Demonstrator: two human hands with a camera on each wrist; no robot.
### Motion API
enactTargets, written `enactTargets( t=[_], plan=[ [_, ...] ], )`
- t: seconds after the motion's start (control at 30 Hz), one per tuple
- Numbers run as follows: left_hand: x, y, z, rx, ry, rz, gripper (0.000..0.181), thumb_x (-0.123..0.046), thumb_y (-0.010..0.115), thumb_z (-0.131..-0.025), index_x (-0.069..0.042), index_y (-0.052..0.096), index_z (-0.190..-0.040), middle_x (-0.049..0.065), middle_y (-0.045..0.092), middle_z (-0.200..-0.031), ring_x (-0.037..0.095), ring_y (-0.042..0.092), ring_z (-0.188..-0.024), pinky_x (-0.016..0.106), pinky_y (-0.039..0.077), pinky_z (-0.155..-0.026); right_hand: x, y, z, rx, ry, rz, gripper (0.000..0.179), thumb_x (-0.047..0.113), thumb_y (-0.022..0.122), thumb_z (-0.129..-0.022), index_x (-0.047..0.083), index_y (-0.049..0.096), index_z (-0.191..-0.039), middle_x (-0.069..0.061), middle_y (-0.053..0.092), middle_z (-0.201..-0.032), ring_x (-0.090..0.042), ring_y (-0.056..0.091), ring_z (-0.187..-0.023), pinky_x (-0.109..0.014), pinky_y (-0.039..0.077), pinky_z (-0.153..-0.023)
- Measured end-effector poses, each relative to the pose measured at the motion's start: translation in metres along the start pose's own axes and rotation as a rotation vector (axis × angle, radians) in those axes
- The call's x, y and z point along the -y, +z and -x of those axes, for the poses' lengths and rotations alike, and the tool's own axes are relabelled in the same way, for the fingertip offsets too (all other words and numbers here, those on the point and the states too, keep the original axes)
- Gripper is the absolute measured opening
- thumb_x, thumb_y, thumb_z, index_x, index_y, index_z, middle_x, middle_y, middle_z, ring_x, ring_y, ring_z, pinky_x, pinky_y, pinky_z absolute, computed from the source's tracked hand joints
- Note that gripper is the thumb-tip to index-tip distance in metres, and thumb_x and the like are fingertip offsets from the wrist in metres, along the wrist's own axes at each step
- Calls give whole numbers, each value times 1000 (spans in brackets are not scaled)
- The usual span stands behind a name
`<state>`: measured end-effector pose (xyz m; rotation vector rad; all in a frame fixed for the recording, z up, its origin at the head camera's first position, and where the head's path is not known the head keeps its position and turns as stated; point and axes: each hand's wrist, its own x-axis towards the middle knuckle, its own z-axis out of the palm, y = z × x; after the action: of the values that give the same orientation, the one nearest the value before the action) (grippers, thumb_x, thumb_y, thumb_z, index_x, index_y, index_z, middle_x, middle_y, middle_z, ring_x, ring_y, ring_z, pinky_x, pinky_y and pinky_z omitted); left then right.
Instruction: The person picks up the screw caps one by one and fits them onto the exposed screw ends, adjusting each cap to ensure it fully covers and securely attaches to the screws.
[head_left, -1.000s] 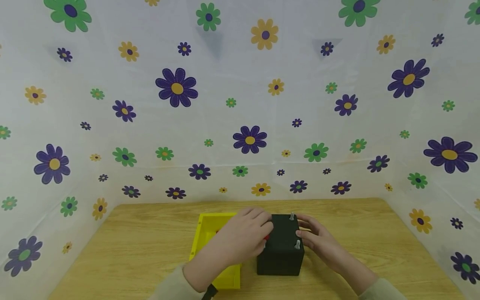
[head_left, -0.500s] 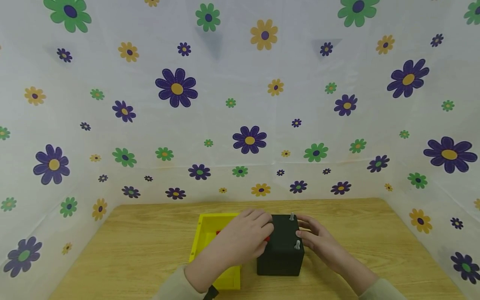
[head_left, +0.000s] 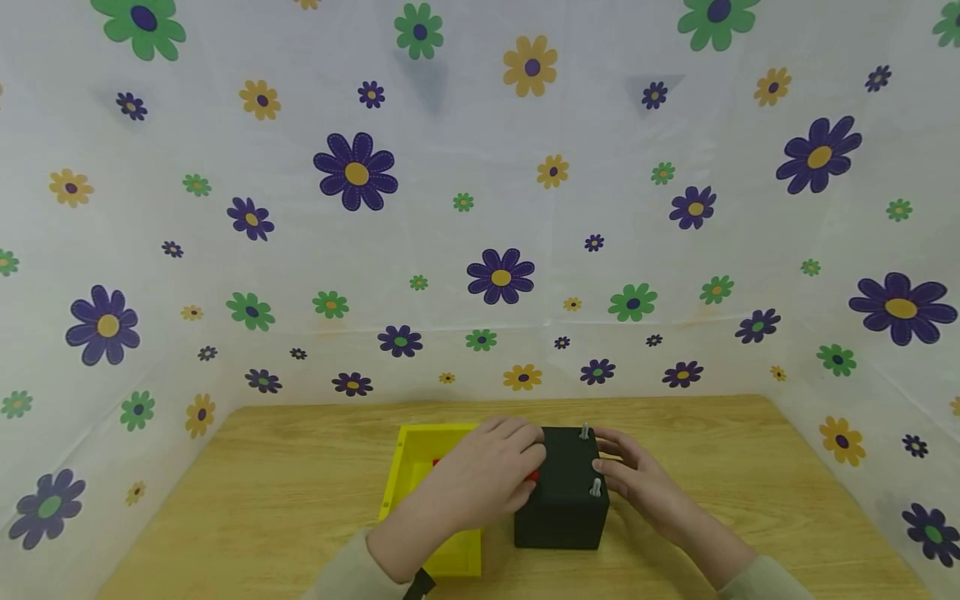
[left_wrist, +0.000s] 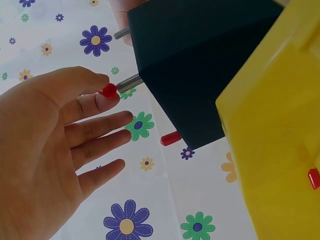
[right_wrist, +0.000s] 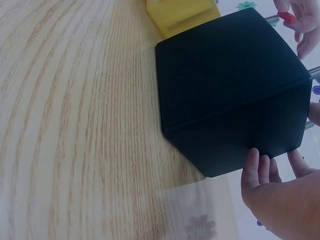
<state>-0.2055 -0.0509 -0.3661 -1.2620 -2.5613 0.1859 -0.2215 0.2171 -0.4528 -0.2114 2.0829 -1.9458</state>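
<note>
A black box stands on the table with threaded bolts rising from its top. My left hand is over the box's left side, its thumb and index finger pinching a small red cap. That cap meets the tip of a bolt, while the other fingers are spread away from it. Another red cap covers a bolt at the far left corner. My right hand holds the box's right side, thumb at the top edge and fingertips against the side face.
Left of the box lies a yellow tray, partly under my left forearm, with a red cap inside. A dark object shows beside the left sleeve. Flower-printed white sheeting encloses the wooden table at back and sides.
Both hands and the box stay in place; the left fingers shift only slightly around the red cap. The head view tilts a little.
</note>
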Motion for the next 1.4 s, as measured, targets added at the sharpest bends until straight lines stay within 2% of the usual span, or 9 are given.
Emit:
enactTargets(
  t=[0.37,0.67,1.0,1.4],
  plan=[
    [1,5,-3,-25,25,18,27,-38,70,-103,-19,70,-122,-2,68,-137,16,60,-130,35,48,-120,0,0,0,-8,5,-5,69,20,60,-107,2,27,-165,-29,31,-167,-25,58,-135,-27,55,-108],
    [3,10,-4,-15,22,14,25,-37,71,-102,-20,70,-119,-3,68,-135,16,60,-130,35,47,-121,1,1,0,-4,9,1,70,20,60,-107,3,26,-165,-29,31,-167,-26,57,-136,-32,54,-111],
    [4,12,-2,-23,12,14,24,-36,72,-102,-19,70,-119,-2,68,-135,17,60,-131,35,46,-122,1,0,0,-8,8,-6,69,20,60,-107,3,27,-165,-29,30,-167,-24,57,-135,-27,55,-108],
    [7,15,2,2,26,-13,25,-36,71,-101,-19,72,-119,-2,68,-136,17,60,-129,35,47,-121,3,1,1,-5,1,-15,70,19,60,-106,1,26,-165,-30,30,-166,-23,58,-133,-24,55,-105]
  ],
)
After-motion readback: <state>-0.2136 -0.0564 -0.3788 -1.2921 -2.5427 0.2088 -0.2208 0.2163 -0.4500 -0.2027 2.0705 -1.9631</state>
